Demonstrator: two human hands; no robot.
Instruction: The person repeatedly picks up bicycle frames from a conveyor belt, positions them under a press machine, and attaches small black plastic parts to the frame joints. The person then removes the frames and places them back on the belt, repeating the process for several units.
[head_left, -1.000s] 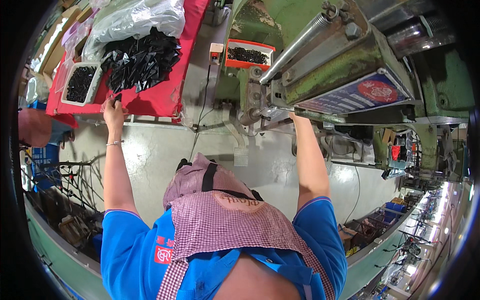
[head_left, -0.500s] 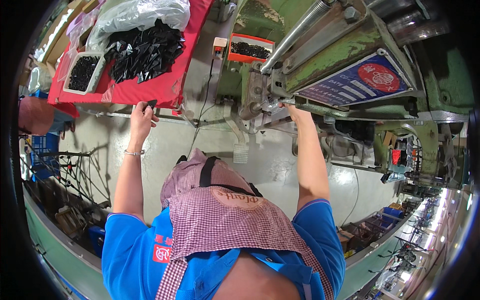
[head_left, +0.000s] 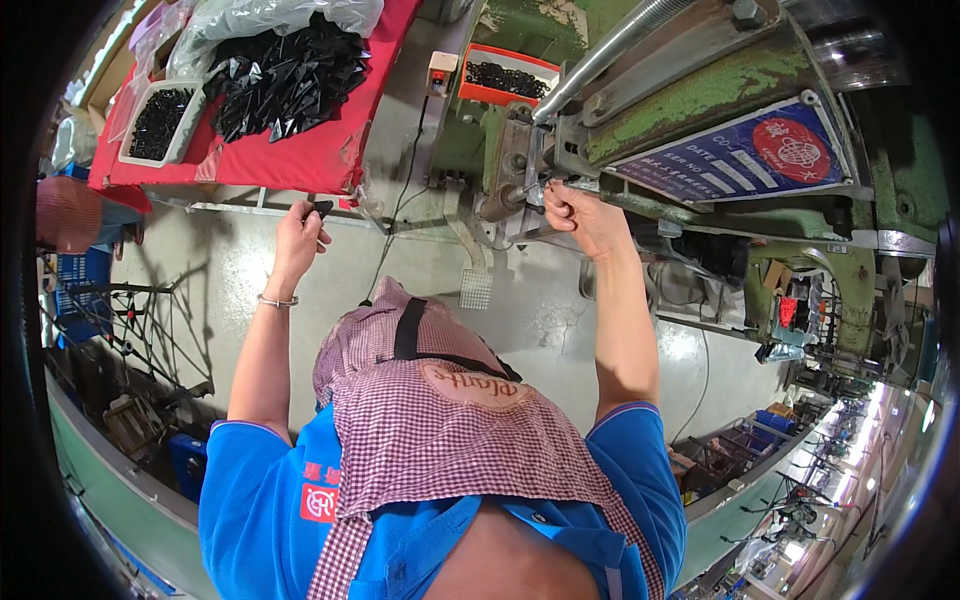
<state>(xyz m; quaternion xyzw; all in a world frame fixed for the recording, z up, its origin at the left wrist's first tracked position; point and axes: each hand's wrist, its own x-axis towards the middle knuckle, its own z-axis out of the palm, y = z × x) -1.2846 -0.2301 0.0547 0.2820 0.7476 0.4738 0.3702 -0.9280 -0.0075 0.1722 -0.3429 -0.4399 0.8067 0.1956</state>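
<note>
My left hand (head_left: 300, 242) is closed around a small black flat piece (head_left: 322, 208), just off the near edge of the red-covered table (head_left: 290, 180). It resembles the pointed black pieces (head_left: 290, 80) heaped on that table. At the green machine (head_left: 690, 110), my right hand (head_left: 590, 222) is raised with its fingers curled in a pinch beside the metal tooling (head_left: 510, 190). Whatever those fingertips hold is too small and partly hidden to make out.
A pale bin of small black parts (head_left: 160, 122) stands left of the heap, with a clear plastic bag (head_left: 280, 20) behind. On the machine sits an orange-red box of black rings (head_left: 500, 78). Below are a foot pedal (head_left: 475, 288) and a hanging cable (head_left: 408, 200).
My right hand has drawn out from behind the tooling toward me, its fingers now curled in view. My left hand has shifted slightly right, keeping its black piece.
</note>
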